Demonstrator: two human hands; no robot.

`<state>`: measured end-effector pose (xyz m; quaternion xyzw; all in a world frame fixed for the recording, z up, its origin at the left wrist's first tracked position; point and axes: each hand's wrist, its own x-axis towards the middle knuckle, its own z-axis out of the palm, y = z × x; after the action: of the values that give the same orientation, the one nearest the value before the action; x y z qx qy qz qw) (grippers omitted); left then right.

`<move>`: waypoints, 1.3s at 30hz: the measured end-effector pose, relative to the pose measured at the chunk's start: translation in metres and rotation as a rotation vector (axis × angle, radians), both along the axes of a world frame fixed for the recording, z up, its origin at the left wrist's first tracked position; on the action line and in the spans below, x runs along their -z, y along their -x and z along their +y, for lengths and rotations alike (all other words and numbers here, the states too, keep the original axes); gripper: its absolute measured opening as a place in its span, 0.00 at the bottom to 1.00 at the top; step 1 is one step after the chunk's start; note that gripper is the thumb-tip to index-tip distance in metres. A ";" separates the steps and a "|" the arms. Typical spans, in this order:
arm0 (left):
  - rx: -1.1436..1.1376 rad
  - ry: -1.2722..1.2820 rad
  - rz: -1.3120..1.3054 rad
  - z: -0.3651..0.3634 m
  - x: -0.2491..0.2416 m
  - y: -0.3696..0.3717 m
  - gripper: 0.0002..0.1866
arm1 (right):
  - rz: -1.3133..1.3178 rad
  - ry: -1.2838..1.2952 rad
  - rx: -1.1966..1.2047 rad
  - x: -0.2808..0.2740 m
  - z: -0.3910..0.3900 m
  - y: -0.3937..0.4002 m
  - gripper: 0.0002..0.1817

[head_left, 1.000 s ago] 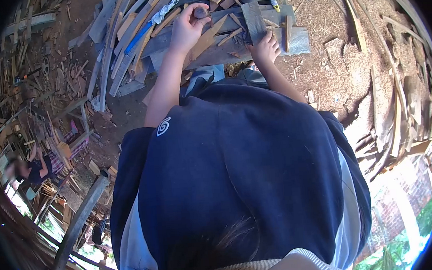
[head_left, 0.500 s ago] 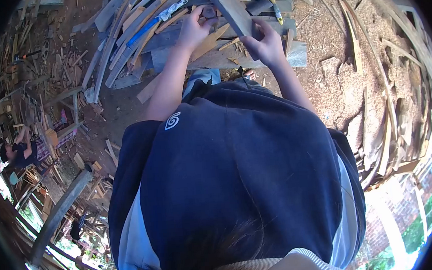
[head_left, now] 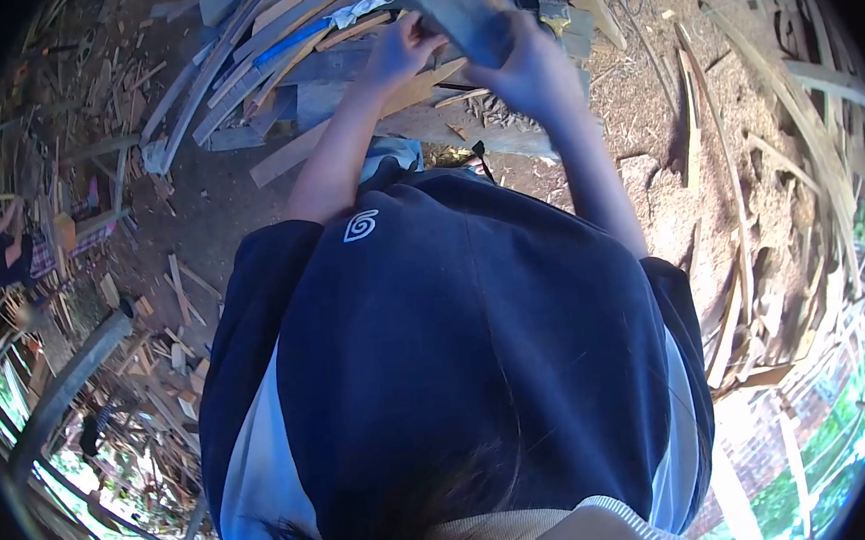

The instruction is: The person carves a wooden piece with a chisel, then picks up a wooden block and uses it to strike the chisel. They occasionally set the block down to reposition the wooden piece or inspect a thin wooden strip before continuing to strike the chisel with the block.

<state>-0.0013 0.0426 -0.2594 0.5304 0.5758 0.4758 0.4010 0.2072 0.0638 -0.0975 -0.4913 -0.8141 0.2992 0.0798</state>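
My right hand [head_left: 529, 68] is closed round the near end of a grey wooden board [head_left: 444, 8], which slants away to the upper left. Just left of the board is my left hand [head_left: 405, 51], its fingers bent together; what they hold, if anything, is hidden. Beneath both hands lie grey planks [head_left: 340, 96] and loose wood strips. A blue tool with a whitish wrapped end [head_left: 362, 11] rests on the strips to the left of my left hand.
Curved wood strips [head_left: 185, 107] stretch to the left. Wood shavings cover the ground [head_left: 642, 115] on the right, with long slats [head_left: 732, 179] on it. Another person [head_left: 5, 250] is at the far left. A thick pole [head_left: 69, 381] stands at the lower left.
My right hand and the board have moved up and appear closer to the camera. The round dark piece seen at my left hand's fingers no longer shows. The view has shifted.
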 end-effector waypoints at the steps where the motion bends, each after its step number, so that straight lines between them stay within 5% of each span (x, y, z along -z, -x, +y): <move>1: 0.003 -0.030 -0.069 -0.001 -0.005 -0.004 0.20 | 0.129 -0.157 0.001 -0.011 0.002 0.002 0.48; 5: 0.024 -0.025 -0.122 0.000 -0.012 -0.011 0.20 | 0.170 -0.373 0.048 -0.080 0.006 0.006 0.60; 7: 0.035 -0.003 -0.085 0.000 -0.017 -0.011 0.21 | 0.969 -0.237 -0.181 -0.084 0.004 0.014 0.55; 10: 0.050 0.048 -0.015 0.001 -0.028 -0.010 0.21 | 0.807 -0.385 0.141 -0.006 0.002 0.027 0.48; 12: 0.041 0.073 0.016 0.003 -0.025 -0.006 0.21 | -0.177 -0.031 -0.031 0.032 -0.002 0.024 0.50; 14: 0.048 0.136 0.313 0.000 -0.004 -0.001 0.18 | -0.170 0.023 -0.024 0.029 -0.003 0.024 0.47; 15: 0.105 -0.004 0.018 -0.004 -0.002 -0.001 0.18 | -0.160 0.072 -0.014 0.026 0.002 0.025 0.44; 16: 0.095 -0.005 0.016 -0.001 0.003 0.001 0.18 | -0.163 0.070 -0.024 0.020 0.009 0.026 0.44; 18: 0.112 0.079 -0.231 -0.002 0.014 -0.005 0.23 | 0.166 -0.196 -0.069 0.001 0.020 0.022 0.42; 23: 0.109 0.100 -0.332 -0.001 0.007 -0.008 0.25 | 0.622 -0.039 0.127 -0.072 0.009 0.017 0.49; 26: 0.095 0.076 -0.290 0.001 0.008 -0.007 0.21 | 0.845 -0.014 0.180 -0.053 0.006 0.009 0.49; 31: 0.121 0.051 -0.405 -0.001 0.003 0.001 0.23 | 0.609 0.032 0.246 0.018 -0.015 -0.012 0.54; 36: 0.077 0.015 -0.500 -0.004 0.015 -0.004 0.22 | 0.565 0.250 0.366 0.033 -0.052 -0.027 0.52; 39: 0.086 0.009 -0.476 -0.002 0.035 -0.006 0.22 | 0.271 0.107 0.334 0.031 -0.056 -0.033 0.52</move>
<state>0.0044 0.0409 -0.2939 0.4254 0.4440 0.5675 0.5476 0.2404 0.0076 -0.1280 -0.5782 -0.6863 0.3877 0.2107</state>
